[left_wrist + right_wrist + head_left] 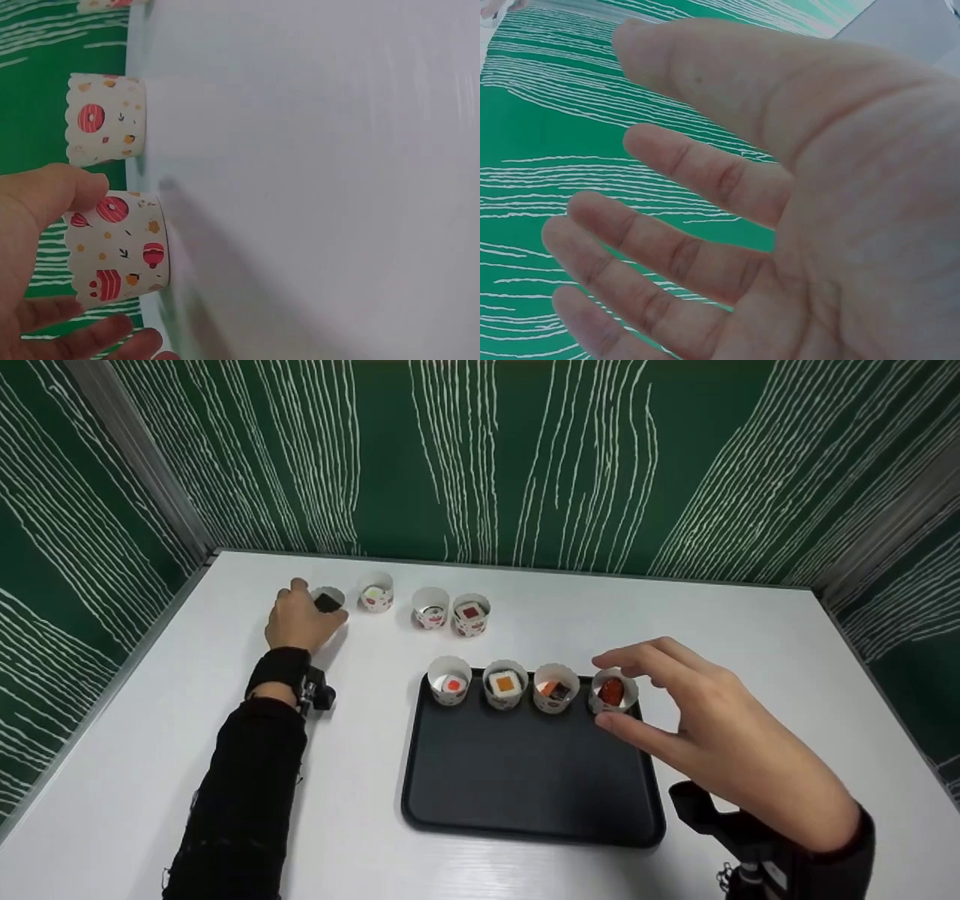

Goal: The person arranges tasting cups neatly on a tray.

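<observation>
My left hand (296,619) is at a paper cup (328,598) with a dark piece inside, at the table's far left. In the left wrist view, the thumb lies right at one side of this printed cup (120,251), and the other fingers spread loosely past its opposite side. My right hand (690,697) is held around a paper cup (613,692) with a glossy red piece, at the tray's far right corner. Its thumb and fingers stand apart on either side. The right wrist view shows the fingers spread, with no cup between them.
A black tray (532,772) also bears cups with a white-and-red piece (451,682), a white-and-orange piece (505,684) and an orange-and-dark piece (556,690) along its far edge. Behind it stand more cups (376,592), (431,609), (471,615). Green patterned walls (525,457) enclose the white table (720,622).
</observation>
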`<state>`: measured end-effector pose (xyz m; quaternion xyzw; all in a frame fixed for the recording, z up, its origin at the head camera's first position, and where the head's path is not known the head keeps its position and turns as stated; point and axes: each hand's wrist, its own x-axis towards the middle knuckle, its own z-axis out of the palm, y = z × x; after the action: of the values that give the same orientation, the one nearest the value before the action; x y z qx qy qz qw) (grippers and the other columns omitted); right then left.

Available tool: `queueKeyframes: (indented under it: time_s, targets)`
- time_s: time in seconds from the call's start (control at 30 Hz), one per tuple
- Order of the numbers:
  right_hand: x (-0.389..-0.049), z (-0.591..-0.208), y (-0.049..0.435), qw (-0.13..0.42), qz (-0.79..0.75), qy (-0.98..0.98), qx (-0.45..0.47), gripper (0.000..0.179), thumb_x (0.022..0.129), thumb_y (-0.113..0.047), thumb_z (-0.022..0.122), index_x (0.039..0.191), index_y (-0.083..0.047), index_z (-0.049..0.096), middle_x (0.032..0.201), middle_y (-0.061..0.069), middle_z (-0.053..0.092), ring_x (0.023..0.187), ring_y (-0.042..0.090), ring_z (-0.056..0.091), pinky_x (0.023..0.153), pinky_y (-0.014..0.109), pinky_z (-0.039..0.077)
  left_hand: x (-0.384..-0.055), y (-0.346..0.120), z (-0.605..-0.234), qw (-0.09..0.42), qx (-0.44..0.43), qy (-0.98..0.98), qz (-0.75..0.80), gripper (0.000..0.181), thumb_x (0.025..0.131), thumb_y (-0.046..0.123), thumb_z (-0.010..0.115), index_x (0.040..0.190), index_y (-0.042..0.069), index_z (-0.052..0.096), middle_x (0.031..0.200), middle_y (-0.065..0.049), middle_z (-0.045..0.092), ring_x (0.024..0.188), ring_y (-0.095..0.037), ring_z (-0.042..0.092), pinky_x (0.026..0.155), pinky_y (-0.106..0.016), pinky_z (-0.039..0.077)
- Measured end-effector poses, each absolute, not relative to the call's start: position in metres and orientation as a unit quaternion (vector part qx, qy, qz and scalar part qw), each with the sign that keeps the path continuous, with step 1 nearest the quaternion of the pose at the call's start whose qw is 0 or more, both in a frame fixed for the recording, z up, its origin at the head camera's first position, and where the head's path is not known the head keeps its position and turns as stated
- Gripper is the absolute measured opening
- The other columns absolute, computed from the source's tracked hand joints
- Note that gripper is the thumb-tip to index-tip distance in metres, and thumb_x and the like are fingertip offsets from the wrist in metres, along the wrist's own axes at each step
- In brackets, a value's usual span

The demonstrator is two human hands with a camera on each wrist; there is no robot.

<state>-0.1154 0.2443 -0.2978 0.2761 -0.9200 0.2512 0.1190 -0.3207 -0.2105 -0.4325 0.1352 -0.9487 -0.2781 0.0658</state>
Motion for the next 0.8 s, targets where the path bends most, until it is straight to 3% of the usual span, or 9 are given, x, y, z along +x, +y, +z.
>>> queueKeyframes:
  time_s: [0.1, 0.33, 0.63, 0.8]
  targets:
    - [-0.116, -0.297, 0.245, 0.120, 0.256, -0.920, 0.273, 0.047, 0.093, -0.022, 0.086, 0.136, -0.029, 0.069, 0.116, -0.018, 0.069, 0.107, 0.008, 0.068, 0.095, 0.026, 0.053, -0.321, -0.211, -0.435, 0.067, 0.134, -0.946, -0.287, 0.079, 0.094, 0.033, 0.074, 0.154, -0.009, 0.044, 0.139, -0.036, 0.060, 0.126, -0.051, 0.063, 0.103, -0.063, 0.055]
    - [-0.115, -0.296, 0.244, 0.093, 0.252, -0.926, 0.266, 0.047, 0.096, -0.025, 0.082, 0.141, -0.027, 0.067, 0.116, -0.013, 0.069, 0.110, 0.011, 0.069, 0.095, 0.048, 0.059, -0.322, -0.212, -0.438, 0.072, 0.133, -0.942, -0.301, 0.072, 0.094, 0.031, 0.076, 0.147, -0.011, 0.051, 0.135, -0.036, 0.065, 0.122, -0.051, 0.067, 0.103, -0.061, 0.056]
    - [-0.117, -0.295, 0.243, 0.076, 0.255, -0.927, 0.265, 0.047, 0.098, -0.026, 0.081, 0.142, -0.026, 0.066, 0.118, -0.012, 0.070, 0.112, 0.012, 0.069, 0.096, 0.050, 0.058, -0.319, -0.217, -0.442, 0.073, 0.146, -0.930, -0.330, 0.070, 0.092, 0.028, 0.077, 0.145, -0.011, 0.051, 0.138, -0.035, 0.064, 0.127, -0.049, 0.065, 0.108, -0.059, 0.055]
    - [-0.116, -0.295, 0.244, 0.074, 0.252, -0.928, 0.263, 0.047, 0.098, -0.027, 0.081, 0.142, -0.027, 0.066, 0.117, -0.012, 0.069, 0.111, 0.011, 0.069, 0.097, 0.050, 0.058, -0.317, -0.216, -0.444, 0.087, 0.129, -0.929, -0.336, 0.067, 0.092, 0.025, 0.078, 0.141, -0.011, 0.053, 0.132, -0.034, 0.067, 0.123, -0.048, 0.068, 0.106, -0.058, 0.057]
